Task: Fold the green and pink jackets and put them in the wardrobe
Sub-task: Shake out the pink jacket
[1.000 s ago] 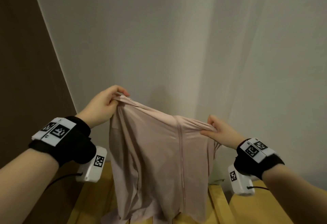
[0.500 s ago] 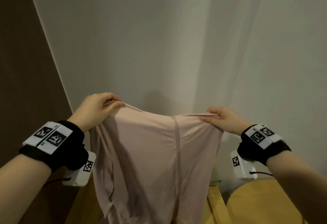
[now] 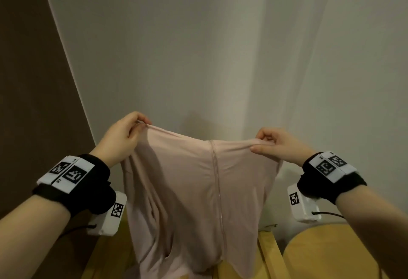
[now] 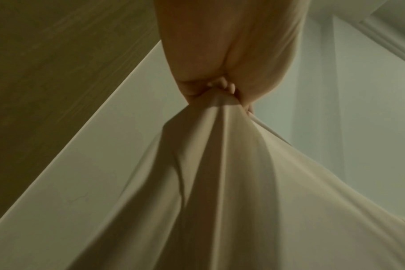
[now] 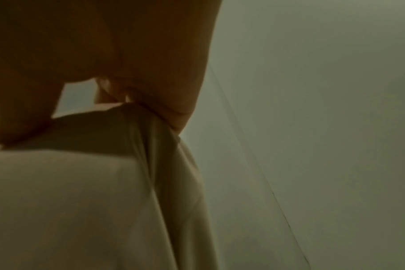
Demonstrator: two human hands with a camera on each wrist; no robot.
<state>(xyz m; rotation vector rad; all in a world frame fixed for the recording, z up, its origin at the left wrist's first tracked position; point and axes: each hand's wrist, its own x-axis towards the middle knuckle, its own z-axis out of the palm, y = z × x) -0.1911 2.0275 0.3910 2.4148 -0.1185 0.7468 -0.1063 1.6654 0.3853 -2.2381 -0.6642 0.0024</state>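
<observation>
Between the hands: one pink jacket (image 3: 198,190), thin, smooth fabric, held up in the air by its top edge, a centre zip seam (image 3: 217,190) running straight down its middle. Left hand (image 3: 120,137): fingers curled, pinching the upper left corner, cloth bunched into pleats beneath the grip in the left wrist view (image 4: 220,164). Right hand (image 3: 280,144): thumb and fingers pinching the upper right corner; the right wrist view (image 5: 92,201) shows fabric draping away from that pinch. Hands well apart, top edge sagging slightly between them. Below the hands: jacket's lower part hangs toward a wooden bench (image 3: 267,254); whether the hem touches it cannot be told. Below the right hand: a rounded wooden surface (image 3: 331,254). Behind the hands: pale wall (image 3: 198,47); beyond the left hand, a dark brown panel (image 3: 26,80). Green jacket and wardrobe interior: not in view. Stage, as judged: spreading before the fold, nothing folded yet. Risks: slippery cloth could slide from either small pinch; uneven corner heights would skew the fold off the zip line; a dangling sleeve may get trapped underneath when laid down.
</observation>
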